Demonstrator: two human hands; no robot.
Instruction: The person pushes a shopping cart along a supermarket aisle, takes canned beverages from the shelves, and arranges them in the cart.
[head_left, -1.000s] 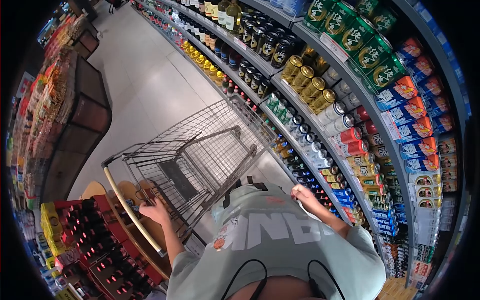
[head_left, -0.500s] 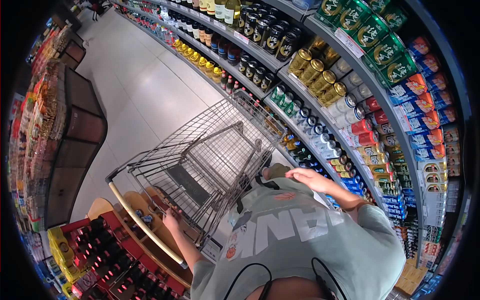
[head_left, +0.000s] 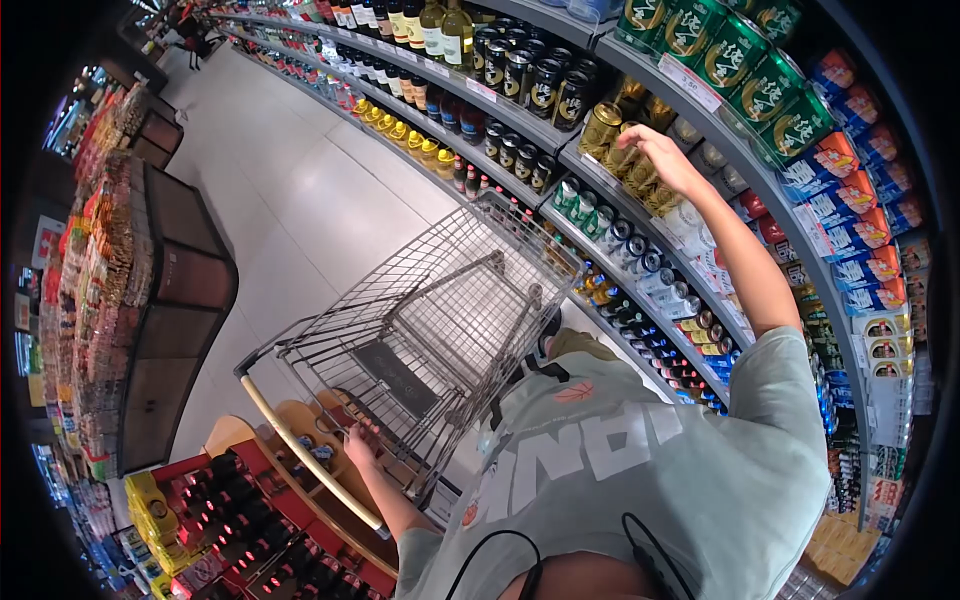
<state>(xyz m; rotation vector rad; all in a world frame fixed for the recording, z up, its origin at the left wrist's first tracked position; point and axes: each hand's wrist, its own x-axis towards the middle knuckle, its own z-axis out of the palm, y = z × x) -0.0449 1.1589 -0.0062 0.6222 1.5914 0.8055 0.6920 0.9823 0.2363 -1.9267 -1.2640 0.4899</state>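
My right hand [head_left: 660, 158] is raised at the shelf, in front of the gold cans [head_left: 602, 130]. Its fingers are apart and no item shows in them; whether they touch a can is unclear. Low on the left, my left hand [head_left: 362, 443] is at the near side of the wire shopping cart [head_left: 440, 330], by its rim. The fingers there are small and partly curled, and what they hold, if anything, is too small to make out. The cart's pale handle bar [head_left: 308, 455] lies left of that hand. No goods show inside the cart.
Shelves of bottles and cans curve along the right, with green can packs [head_left: 735, 65] higher up. Black cans [head_left: 545, 85] stand beyond the gold ones. A snack display [head_left: 180, 290] lines the left, dark bottles [head_left: 240, 510] the lower left. Tiled floor [head_left: 270, 170] runs between.
My right hand has risen from beside my body to the gold cans on the shelf. My left hand stays by the cart. The cart sits slightly further right in view.
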